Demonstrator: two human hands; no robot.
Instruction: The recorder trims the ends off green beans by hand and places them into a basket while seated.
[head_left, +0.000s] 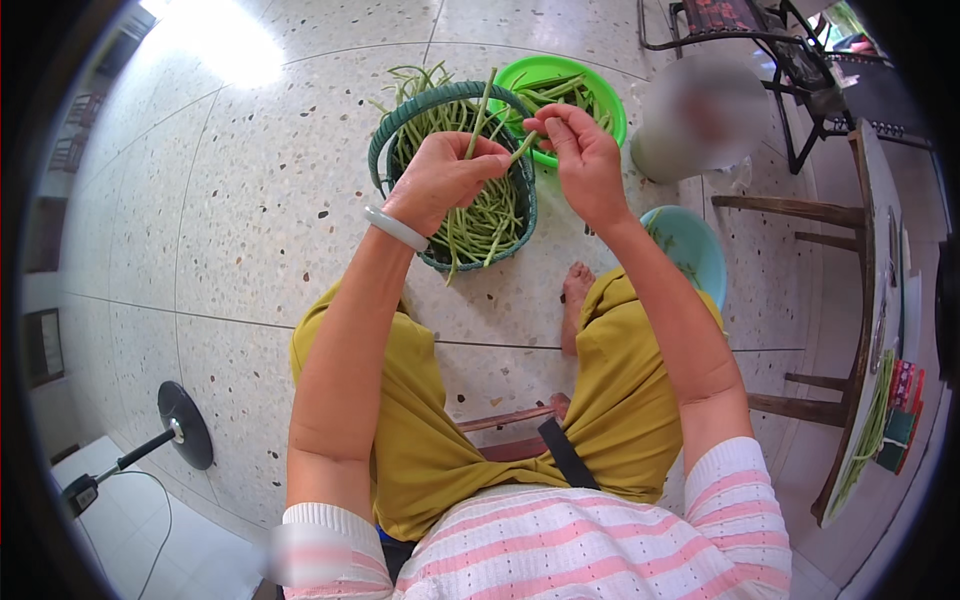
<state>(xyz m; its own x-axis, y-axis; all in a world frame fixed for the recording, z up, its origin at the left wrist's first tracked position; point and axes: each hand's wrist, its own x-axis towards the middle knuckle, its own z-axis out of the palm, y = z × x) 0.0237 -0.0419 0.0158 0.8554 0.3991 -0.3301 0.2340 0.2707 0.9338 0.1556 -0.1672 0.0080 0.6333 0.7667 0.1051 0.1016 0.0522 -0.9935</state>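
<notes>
My left hand (454, 176), with a pale bangle at the wrist, grips a long green bean (482, 112) that sticks up past the thumb. Between my two hands runs a short bean length (523, 148); whether it belongs to the same bean is hidden by the fingers. The fingertips of my right hand (583, 157) pinch its far end. Below both hands stands a green woven basket (373, 154) with an arched handle, heaped with long beans (480, 225). Close behind my right hand, a bright green plastic basin (616, 101) holds shorter bean pieces (559, 91).
A light blue basin (709, 247) with green scraps sits beside my right knee. Beyond it are a whitish bucket (652, 157), partly blurred, and a folding chair (787, 90). A wooden table (862, 315) bears more beans at right. A black round stand base (185, 425) is at left.
</notes>
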